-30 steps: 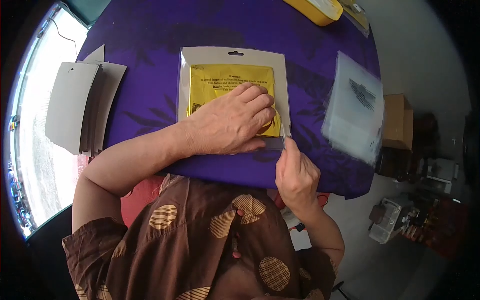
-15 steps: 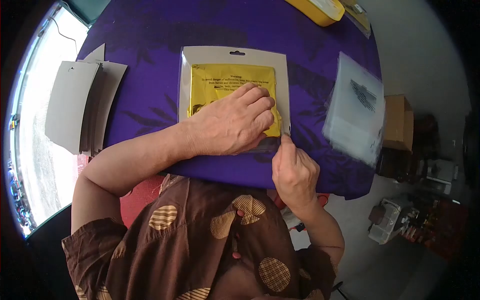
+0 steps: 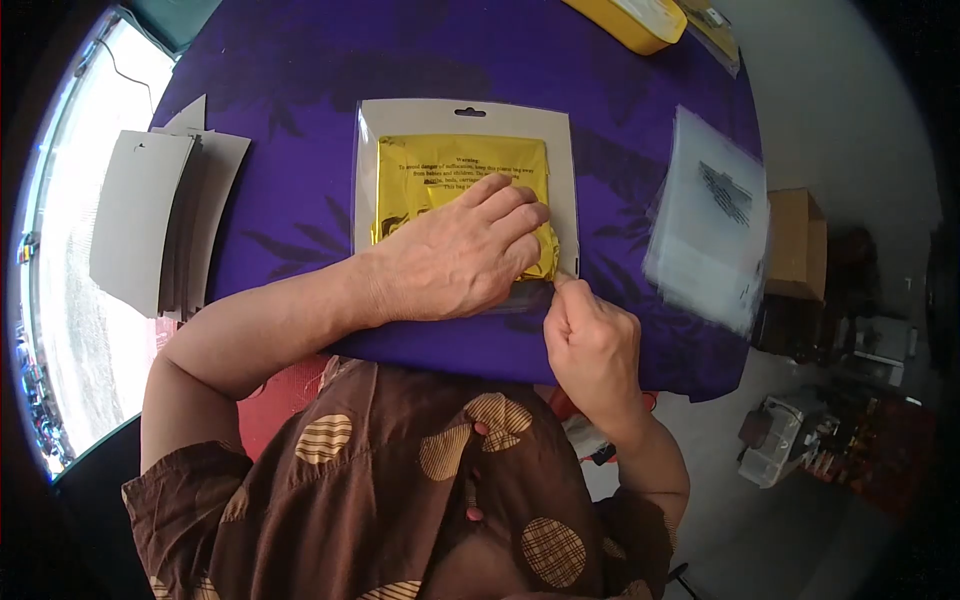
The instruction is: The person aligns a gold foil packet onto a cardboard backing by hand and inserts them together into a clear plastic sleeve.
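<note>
A shiny yellow packet (image 3: 450,155) with a printed warning lies on a white card (image 3: 520,118) with a hang hole, within a clear plastic bag (image 3: 563,210). My left hand (image 3: 465,245) rests over the packet's lower right, fingers curled against it and fingertips hidden. The packet's lower right corner is crumpled beside those fingers. With thumb and fingers closed, my right hand (image 3: 592,330) pinches the bag's edge near its lower right corner.
A stack of white cards (image 3: 140,220) stands at the left of the purple tablecloth (image 3: 300,60). Clear plastic bags (image 3: 710,220) are piled at the right. A yellow tub (image 3: 635,25) sits at the far edge, with a cardboard box (image 3: 795,240) beyond the right edge.
The bag, card and packet have shifted slightly toward me and left. My left hand moved a little the same way; the packet's lower right corner looks more crumpled.
</note>
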The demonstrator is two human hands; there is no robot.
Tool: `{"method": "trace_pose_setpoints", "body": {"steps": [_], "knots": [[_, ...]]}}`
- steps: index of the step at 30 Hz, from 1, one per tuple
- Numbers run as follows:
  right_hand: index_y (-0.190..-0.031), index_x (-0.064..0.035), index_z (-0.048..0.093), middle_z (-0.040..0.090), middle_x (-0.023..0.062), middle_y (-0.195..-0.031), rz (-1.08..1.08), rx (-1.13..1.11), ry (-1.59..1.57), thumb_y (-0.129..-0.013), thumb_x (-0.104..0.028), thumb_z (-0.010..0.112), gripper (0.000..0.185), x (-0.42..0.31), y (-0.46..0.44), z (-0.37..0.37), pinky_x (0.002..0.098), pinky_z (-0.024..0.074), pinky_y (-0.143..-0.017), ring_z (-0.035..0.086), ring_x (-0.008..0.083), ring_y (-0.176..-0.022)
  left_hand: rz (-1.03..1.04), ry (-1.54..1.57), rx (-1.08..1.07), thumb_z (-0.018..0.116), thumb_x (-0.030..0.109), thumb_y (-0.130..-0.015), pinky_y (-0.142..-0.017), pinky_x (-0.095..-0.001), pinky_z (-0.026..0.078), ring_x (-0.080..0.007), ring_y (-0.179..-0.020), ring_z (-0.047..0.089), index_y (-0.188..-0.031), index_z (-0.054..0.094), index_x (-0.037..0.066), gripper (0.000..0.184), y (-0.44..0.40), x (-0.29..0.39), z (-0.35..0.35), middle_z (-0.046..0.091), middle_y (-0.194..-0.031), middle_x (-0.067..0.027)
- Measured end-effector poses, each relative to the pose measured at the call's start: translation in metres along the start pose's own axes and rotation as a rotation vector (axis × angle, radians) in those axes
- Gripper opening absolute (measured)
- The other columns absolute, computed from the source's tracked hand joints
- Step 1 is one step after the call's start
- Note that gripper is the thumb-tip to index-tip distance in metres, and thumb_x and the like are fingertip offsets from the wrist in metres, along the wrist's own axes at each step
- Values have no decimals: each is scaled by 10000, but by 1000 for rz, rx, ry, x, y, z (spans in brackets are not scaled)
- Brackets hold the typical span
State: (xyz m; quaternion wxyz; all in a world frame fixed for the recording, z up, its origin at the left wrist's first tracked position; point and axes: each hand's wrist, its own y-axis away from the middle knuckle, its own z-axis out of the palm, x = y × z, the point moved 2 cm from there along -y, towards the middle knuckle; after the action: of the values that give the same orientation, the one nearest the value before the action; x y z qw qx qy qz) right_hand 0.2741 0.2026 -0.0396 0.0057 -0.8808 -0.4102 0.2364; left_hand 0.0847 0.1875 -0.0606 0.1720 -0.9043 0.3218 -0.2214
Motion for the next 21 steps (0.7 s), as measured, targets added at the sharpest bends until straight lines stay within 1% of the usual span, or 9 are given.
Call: {"method": "trace_pose_setpoints", "body": {"steps": [4, 7, 10, 13, 21], "knots": [[-1037, 54, 586, 610, 148, -647, -36, 4, -51, -838, 21, 638, 209, 4, -2, -1, 393, 524, -551, 662, 305, -605, -4, 8, -19, 701, 78, -641, -1059, -510, 400, -358, -1150, 523, -919, 544, -27, 336, 0, -1, 2, 548, -1183, -199], [-1046, 58, 577, 602, 141, -635, -16, 25, 52, -841, 26, 631, 215, 0, 3, 2, 380, 525, -539, 659, 293, -587, -3, 8, -34, 701, 82, -637, -1058, -506, 401, -352, -1151, 526, -922, 552, -22, 338, -1, -1, 1, 556, -1173, -190], [-1047, 60, 587, 602, 177, -637, -12, 129, 101, -854, 48, 618, 196, -1, 8, 10, 413, 504, -523, 641, 335, -569, -11, 8, -29, 702, 87, -633, -1059, -504, 399, -350, -1149, 528, -915, 560, -19, 333, -2, 0, 2, 564, -1163, -184], [-1035, 71, 577, 594, 176, -621, 13, 125, 169, -849, 52, 620, 192, -2, 11, 15, 409, 505, -517, 642, 333, -561, -9, 7, -26, 705, 93, -633, -1060, -504, 397, -347, -1145, 531, -912, 566, -19, 331, -2, 0, 1, 568, -1158, -182], [-1026, 75, 572, 591, 168, -616, 4, 97, 162, -844, 65, 614, 187, -6, 5, 14, 400, 510, -511, 648, 323, -563, -7, -19, -49, 712, 105, -654, -1066, -508, 394, -341, -1150, 532, -942, 583, -20, 340, -2, 1, 0, 566, -1166, -178]]}}
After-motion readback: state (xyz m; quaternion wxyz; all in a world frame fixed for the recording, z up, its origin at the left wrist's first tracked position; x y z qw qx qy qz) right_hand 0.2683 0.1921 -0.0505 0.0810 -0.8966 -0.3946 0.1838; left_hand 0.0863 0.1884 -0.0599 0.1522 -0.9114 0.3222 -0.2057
